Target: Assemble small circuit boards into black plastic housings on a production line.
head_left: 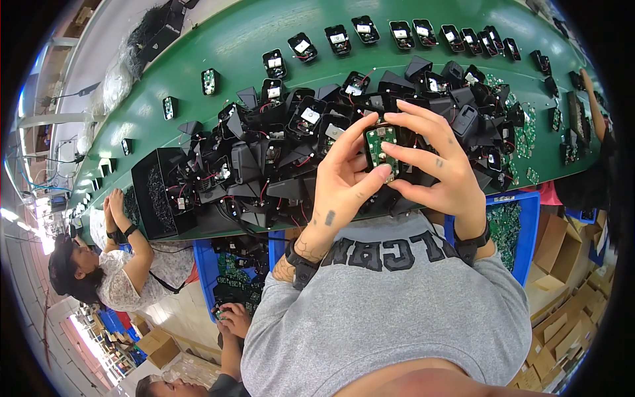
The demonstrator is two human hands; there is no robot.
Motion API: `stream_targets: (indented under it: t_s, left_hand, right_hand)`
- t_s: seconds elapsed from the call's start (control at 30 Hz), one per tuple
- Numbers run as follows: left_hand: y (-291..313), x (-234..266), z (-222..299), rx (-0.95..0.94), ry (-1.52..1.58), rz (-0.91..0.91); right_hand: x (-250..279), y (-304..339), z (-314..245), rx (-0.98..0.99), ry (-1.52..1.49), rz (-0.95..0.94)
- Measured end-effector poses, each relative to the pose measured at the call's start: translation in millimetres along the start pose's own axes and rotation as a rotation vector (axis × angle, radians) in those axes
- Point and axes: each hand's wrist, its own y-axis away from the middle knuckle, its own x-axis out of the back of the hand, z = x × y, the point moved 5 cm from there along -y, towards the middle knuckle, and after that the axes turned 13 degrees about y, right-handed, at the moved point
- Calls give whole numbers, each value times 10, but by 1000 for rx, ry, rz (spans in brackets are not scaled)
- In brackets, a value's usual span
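Observation:
Above the near edge of the bench, a green circuit board [377, 156] sits in a small black plastic housing, held up between both hands. My left hand [338, 178] grips its left side, with the thumb across the lower part of the board. My right hand [444, 162] has its fingers bent round the top and right side, one fingertip on the board's face. Behind them lies a heap of black housings [307, 116], many with white parts and red wires showing. Whether the board is fixed in its housing I cannot tell.
A row of black housings [338, 40] lines the far side of the green bench [245, 40]. Loose circuit boards [526, 129] lie on the right. Blue crates with boards [504, 231] flank me. A black box [155, 192] stands left; co-workers [126, 264] work nearby.

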Motion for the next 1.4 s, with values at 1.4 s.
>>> stream_targets:
  t_s: [1.4]
  left_hand:
    - [-1523,2235,1618,200,-952,343]
  right_hand:
    - [1585,2004,1217,-839,-110,1034]
